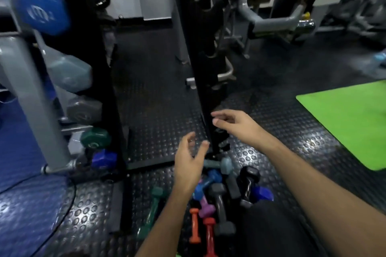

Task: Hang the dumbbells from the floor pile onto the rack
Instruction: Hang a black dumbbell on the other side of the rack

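Rubber studded floor (158, 110) carries the pile of dumbbells (217, 190), heaped just below both hands; the left hand (189, 165) hovers over it, fingers loose, holding nothing; the right hand (234, 124) likewise, relaxed and empty; the grey rack (31, 89) stands well left, a blue dumbbell (42, 13) on it.

Both bare forearms extend forward and downward. The left hand (189, 161) is held with fingers loosely curved and thumb spread, holding nothing. The right hand (235, 124) is higher and further forward, fingers relaxed and slightly bent, also holding nothing.
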`<state>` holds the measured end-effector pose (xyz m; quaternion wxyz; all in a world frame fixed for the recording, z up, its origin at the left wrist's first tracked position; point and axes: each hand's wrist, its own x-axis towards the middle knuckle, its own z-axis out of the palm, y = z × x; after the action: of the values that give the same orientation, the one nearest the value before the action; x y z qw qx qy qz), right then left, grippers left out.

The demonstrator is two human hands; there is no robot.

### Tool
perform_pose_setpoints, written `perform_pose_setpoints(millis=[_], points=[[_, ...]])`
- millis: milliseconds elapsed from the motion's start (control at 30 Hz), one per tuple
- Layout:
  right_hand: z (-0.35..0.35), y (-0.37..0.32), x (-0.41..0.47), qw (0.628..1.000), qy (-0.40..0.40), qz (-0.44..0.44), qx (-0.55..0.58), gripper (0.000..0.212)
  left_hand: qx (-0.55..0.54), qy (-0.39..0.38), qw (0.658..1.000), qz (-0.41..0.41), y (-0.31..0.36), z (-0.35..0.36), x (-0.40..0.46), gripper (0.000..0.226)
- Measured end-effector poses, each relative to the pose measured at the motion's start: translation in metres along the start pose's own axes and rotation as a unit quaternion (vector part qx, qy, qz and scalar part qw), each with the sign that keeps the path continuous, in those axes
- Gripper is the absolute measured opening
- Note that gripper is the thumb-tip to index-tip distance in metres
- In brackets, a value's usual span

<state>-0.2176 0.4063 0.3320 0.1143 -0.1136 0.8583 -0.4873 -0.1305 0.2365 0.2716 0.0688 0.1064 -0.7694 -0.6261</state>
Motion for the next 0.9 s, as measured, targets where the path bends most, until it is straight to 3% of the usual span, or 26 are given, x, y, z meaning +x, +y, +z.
perform_pose_setpoints(millis=[167,233,367,500,633,767,900], points=[[0.002,0.12,0.002,0.991,-0.014,0.104,-0.078,0.029,-0.057,-0.061,0.976,-0.201,-0.126,0.09,-0.011,0.042],[0.007,0.168,0.009,0.983,-0.019,0.143,-0.112,0.031,-0.076,-0.065,0.95,-0.295,-0.164,0.118,-0.017,0.05],[0.007,0.238,0.014,0.966,-0.031,0.211,-0.148,0.031,-0.108,-0.071,0.892,-0.433,-0.191,0.153,-0.032,0.021],[0.007,0.296,0.016,0.957,-0.001,0.249,-0.15,0.04,-0.093,-0.095,0.877,-0.462,-0.215,0.179,-0.05,0.027],[0.017,0.351,0.011,0.945,-0.027,0.307,-0.114,0.049,-0.116,-0.104,0.851,-0.502,-0.226,0.198,-0.055,0.03],[0.027,0.376,0.006,0.949,-0.022,0.309,-0.065,0.056,-0.119,-0.111,0.847,-0.507,-0.231,0.213,-0.054,0.031],[0.032,0.389,0.007,0.955,0.023,0.295,-0.014,0.05,-0.09,-0.091,0.874,-0.469,-0.25,0.226,-0.048,0.079]])
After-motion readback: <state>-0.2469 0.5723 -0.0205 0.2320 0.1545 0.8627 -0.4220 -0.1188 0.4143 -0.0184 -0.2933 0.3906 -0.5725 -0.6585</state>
